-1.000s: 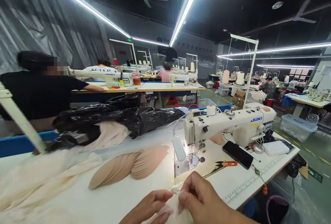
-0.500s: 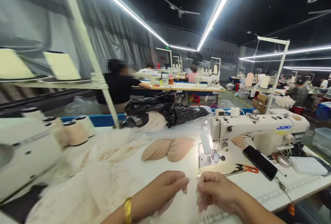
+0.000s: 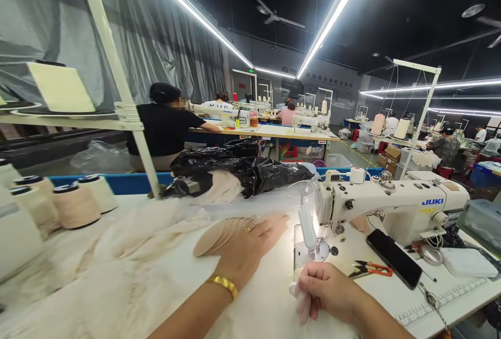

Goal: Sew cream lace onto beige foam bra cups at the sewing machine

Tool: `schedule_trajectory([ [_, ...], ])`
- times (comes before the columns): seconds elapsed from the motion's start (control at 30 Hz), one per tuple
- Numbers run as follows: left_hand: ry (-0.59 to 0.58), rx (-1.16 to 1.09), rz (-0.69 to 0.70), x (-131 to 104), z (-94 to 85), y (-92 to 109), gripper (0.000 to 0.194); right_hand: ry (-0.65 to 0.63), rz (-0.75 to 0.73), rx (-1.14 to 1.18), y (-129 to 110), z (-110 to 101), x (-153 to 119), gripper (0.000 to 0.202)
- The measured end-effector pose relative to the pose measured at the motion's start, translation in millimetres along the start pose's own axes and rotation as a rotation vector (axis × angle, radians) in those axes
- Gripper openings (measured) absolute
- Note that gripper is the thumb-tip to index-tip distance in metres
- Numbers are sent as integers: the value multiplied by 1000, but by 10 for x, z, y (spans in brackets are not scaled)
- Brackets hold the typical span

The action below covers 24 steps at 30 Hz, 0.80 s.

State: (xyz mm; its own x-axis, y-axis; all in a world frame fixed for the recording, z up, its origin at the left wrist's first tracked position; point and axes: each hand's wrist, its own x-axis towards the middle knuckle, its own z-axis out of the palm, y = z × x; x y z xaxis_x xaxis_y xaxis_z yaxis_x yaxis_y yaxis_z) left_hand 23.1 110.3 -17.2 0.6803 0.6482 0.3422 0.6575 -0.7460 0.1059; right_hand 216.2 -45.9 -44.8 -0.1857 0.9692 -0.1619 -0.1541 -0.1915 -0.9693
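Note:
My left hand (image 3: pixel 245 247) reaches palm down over the fanned stack of beige oval pads (image 3: pixel 215 237), its fingers extended onto the pads' right part. A gold bracelet circles that wrist. In front of the needle plate (image 3: pixel 303 253), my right hand (image 3: pixel 323 289) is closed, fingertips pinched; whatever lies between them is too small and blurred to name. The white sewing machine (image 3: pixel 391 198) stands just beyond, with its lamp (image 3: pixel 308 228) lit. Sheer cream fabric (image 3: pixel 117 266) is heaped on the table to the left.
Orange-handled snips (image 3: pixel 376 269), a black phone (image 3: pixel 394 258) and a white box (image 3: pixel 467 255) lie right of my right hand. Black plastic bags (image 3: pixel 242 167) sit behind the pads. Thread cones (image 3: pixel 76 206) stand at left. A person in black (image 3: pixel 162 125) sits beyond.
My left hand has moved forward and left onto the pads, away from my right hand. My right hand stays near the machine's front, fingers still pinched. The view has shifted slightly.

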Motion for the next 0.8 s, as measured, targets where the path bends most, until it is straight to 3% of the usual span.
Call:
schedule_trajectory([
  [0.13, 35, -47, 1, 0, -5, -41, 37, 18, -8, -2, -10, 6, -9, 60],
  [0.27, 160, -127, -224, 47, -65, -62, 38, 12, -8, -1, -4, 1, -33, 56],
  [0.33, 129, -152, -309, 74, -86, -46, 40, 6, -13, -4, 21, -5, -60, 54],
  [0.47, 42, -180, -329, 82, -85, -18, 30, -7, -20, -23, 117, -53, -84, 51],
  [0.8, 45, -171, -344, 37, -113, 34, 23, -78, -18, -89, 251, -144, -17, 55],
])
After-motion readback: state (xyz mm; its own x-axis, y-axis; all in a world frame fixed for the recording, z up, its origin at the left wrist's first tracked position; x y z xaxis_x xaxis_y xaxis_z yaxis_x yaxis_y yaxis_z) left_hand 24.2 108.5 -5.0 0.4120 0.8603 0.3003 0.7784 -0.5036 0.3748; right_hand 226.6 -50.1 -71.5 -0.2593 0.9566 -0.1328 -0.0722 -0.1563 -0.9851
